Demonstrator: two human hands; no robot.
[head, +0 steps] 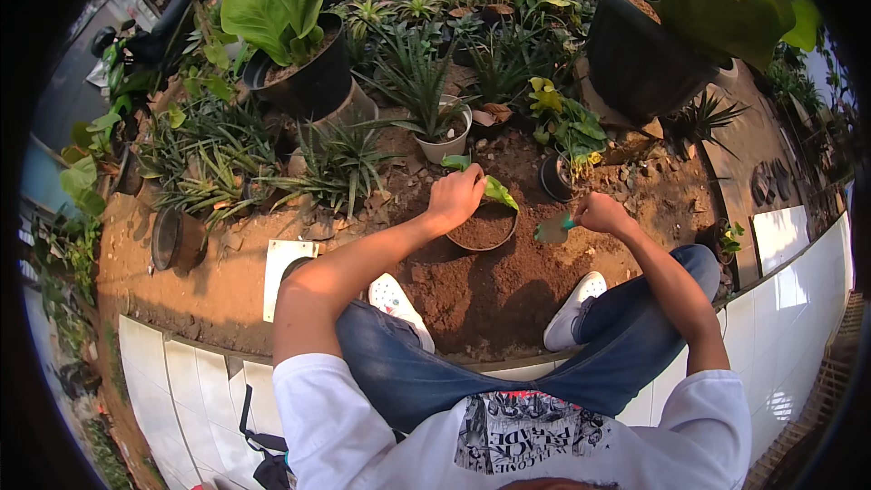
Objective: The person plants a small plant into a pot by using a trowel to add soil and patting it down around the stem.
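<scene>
Just in front of me, a round pot (482,245) full of brown soil stands on the dirt between my shoes. My left hand (457,196) is closed around a small leafy plant (500,193) at the pot's far side; its green leaves stick out on both sides of my fingers. The stem and roots are hidden by the hand. To the right, my right hand (602,213) grips the green handle of a garden trowel (552,228). Its blade points left, low over the soil beside the pot, with soil on it.
Beyond the pot stand a white pot with a spiky plant (442,139) and a small black pot (556,178). Large black planters (299,82) rise at the back on both sides. An empty pot (177,239) lies tilted at left, near a white board (289,265). White tiles (211,381) edge the bed.
</scene>
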